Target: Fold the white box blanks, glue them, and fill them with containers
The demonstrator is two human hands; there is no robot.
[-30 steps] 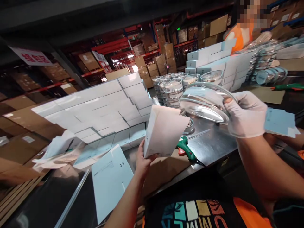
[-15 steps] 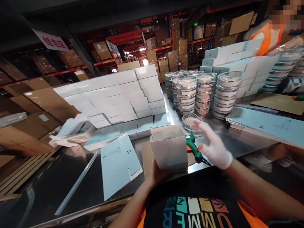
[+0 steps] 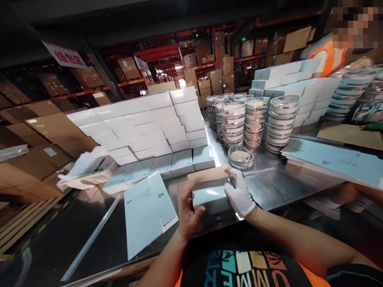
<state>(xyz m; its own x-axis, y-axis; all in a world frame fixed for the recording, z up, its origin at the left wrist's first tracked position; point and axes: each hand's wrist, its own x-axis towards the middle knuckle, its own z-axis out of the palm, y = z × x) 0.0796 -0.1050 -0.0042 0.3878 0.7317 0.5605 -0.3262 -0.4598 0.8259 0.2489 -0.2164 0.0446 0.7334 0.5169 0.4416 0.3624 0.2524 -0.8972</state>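
Note:
In front of my body a small cardboard box point(image 3: 209, 194) stands, its pale blue glossy face turned up and a flap raised along its far edge. My bare left hand point(image 3: 190, 211) wraps its left side, thumb on the near side. My right hand point(image 3: 241, 195), in a white glove, grips the far right corner by the flap. Behind the right hand the green glue gun is almost wholly hidden. A round clear glass dish point(image 3: 240, 156) with a lid sits just beyond that hand. To the left lies a flat pale blue carton blank point(image 3: 146, 215).
A wall of white boxes point(image 3: 143, 119) rises behind, with pale blue boxes point(image 3: 182, 159) before it. Stacked round containers point(image 3: 233, 123) stand back right, near more flat blanks point(image 3: 332, 155). A metal strip point(image 3: 92, 235) lies left. Another person in an orange vest point(image 3: 330, 56) is at far right.
My right hand has moved left from above the glue gun onto the box. The box has tipped so its blue face shows on top. My left hand has shifted up its side.

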